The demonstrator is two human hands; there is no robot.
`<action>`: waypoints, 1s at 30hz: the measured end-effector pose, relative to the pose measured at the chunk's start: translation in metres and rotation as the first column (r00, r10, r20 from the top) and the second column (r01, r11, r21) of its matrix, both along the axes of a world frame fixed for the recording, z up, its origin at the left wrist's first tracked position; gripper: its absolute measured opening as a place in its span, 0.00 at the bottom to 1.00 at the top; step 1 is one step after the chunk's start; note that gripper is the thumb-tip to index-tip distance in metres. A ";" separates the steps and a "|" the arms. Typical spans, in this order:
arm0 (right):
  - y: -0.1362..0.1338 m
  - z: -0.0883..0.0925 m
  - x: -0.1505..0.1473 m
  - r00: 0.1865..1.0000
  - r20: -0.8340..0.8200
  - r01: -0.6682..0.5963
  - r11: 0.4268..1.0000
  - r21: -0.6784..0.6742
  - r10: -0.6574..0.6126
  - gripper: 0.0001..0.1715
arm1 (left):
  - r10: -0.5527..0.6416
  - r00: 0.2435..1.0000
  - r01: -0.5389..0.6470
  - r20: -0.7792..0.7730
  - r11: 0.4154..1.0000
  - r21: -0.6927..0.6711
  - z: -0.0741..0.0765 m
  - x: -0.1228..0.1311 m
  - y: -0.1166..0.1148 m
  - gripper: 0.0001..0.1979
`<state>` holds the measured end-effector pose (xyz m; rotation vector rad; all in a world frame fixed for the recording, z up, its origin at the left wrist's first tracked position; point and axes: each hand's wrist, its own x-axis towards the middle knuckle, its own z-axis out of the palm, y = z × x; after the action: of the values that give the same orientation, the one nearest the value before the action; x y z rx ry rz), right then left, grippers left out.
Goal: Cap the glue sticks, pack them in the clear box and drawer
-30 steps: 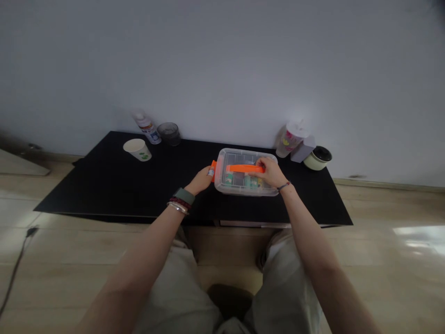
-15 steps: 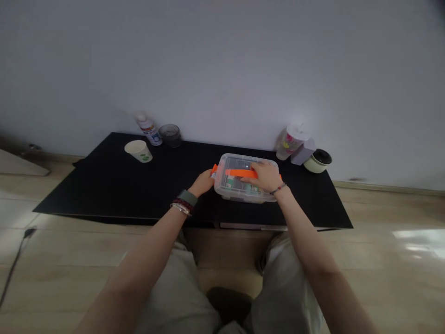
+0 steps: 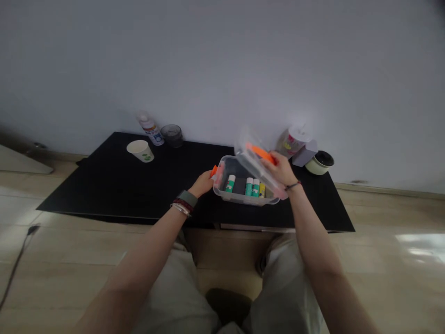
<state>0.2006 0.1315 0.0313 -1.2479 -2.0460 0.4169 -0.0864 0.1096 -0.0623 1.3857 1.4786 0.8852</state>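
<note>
- A white wall (image 3: 222, 60) rises behind the black table (image 3: 90, 195), and a pale wood floor (image 3: 69, 246) spreads below it; a dark cable (image 3: 17, 264) lies on the floor, well left of the box.
- The box (image 3: 243, 197), clear plastic, sits on the table near the front edge, about midway along it.
- The lid (image 3: 251, 155), also clear plastic, with an orange strip (image 3: 260, 154) across it, is tilted up above the box's right side.
- The right hand (image 3: 280, 169) is closed on the lid near the strip, at the box's right end, lifting the lid clear of the rim.
- The left hand (image 3: 202, 184) rests against the box's left end, beside an orange clip (image 3: 213, 172); I cannot tell whether its fingers close on the clip.
- Inside the box stand a white-and-green tube (image 3: 230, 183), two teal-and-white tubes (image 3: 252, 186), a yellow tube (image 3: 262, 189) and a dark block (image 3: 239, 185).
- Left of the box, toward the wall, are a paper cup (image 3: 140, 150), a spray can (image 3: 150, 131) and a dark glass (image 3: 171, 135).
- Right of the box, toward the wall, are a plastic tumbler (image 3: 291, 141), a lilac carton (image 3: 305, 153) and a pale bowl (image 3: 320, 163).
- A watch (image 3: 187, 198) and bracelets (image 3: 181, 209) circle the left wrist; a thin cord (image 3: 293, 186) circles the right.
</note>
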 end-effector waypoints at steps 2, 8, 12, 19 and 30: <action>0.003 0.012 0.015 0.989 -0.141 0.059 0.998 0.025 -0.055 0.27 | 0.004 1.000 -0.004 0.016 1.000 -0.019 0.001 0.001 -0.001 0.12; 0.005 0.018 0.066 0.939 -0.002 0.345 0.939 0.009 -0.345 0.29 | 0.105 0.991 -0.097 0.088 0.991 -0.090 0.015 -0.001 -0.007 0.12; 0.003 -0.002 0.097 0.794 0.405 0.518 0.853 -0.059 -0.454 0.30 | 0.204 0.972 -0.190 0.117 0.975 -0.119 0.021 -0.016 -0.006 0.10; 0.007 -0.049 0.116 0.647 0.734 0.596 0.736 -0.320 -0.205 0.35 | 0.430 0.894 -0.415 0.128 0.901 -0.128 0.014 -0.052 -0.005 0.09; 0.010 -0.088 0.114 0.622 0.766 0.647 0.656 -0.389 -0.160 0.31 | 0.331 0.942 -0.334 -0.050 0.940 -0.072 0.020 -0.073 -0.013 0.14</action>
<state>0.3148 0.1419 -0.0570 -2.6112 -2.0890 0.4852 -0.1597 0.0962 -0.0421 1.1155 1.7916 1.0004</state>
